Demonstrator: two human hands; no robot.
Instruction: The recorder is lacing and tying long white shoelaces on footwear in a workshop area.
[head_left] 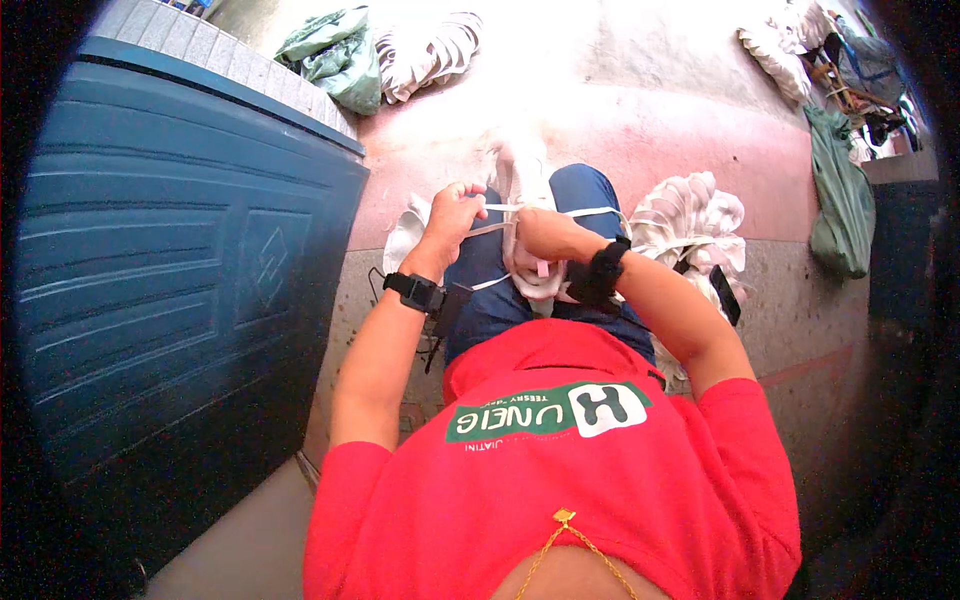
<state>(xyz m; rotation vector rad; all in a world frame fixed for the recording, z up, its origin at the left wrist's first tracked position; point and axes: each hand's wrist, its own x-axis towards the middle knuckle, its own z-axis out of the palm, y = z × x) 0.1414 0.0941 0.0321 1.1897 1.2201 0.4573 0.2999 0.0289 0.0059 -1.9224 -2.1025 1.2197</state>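
A whitish shoe (540,284) lies across my lap between my knees, its heel end toward me and its far end washed out by bright light. White shoelaces (489,230) run out from it to both sides. My left hand (457,218) is pinched closed on a lace just left of the shoe. Over the middle of the shoe, my right hand (553,236) is closed, its fingertips hidden; a lace stretches to its right, and I cannot make out what it grips.
Stacked white shoe pieces (688,215) lie right of my knees, with more (428,58) at the far left beside a green sack (340,62). Another green sack (838,195) stands at the right. A blue panelled door (180,220) rises close on my left.
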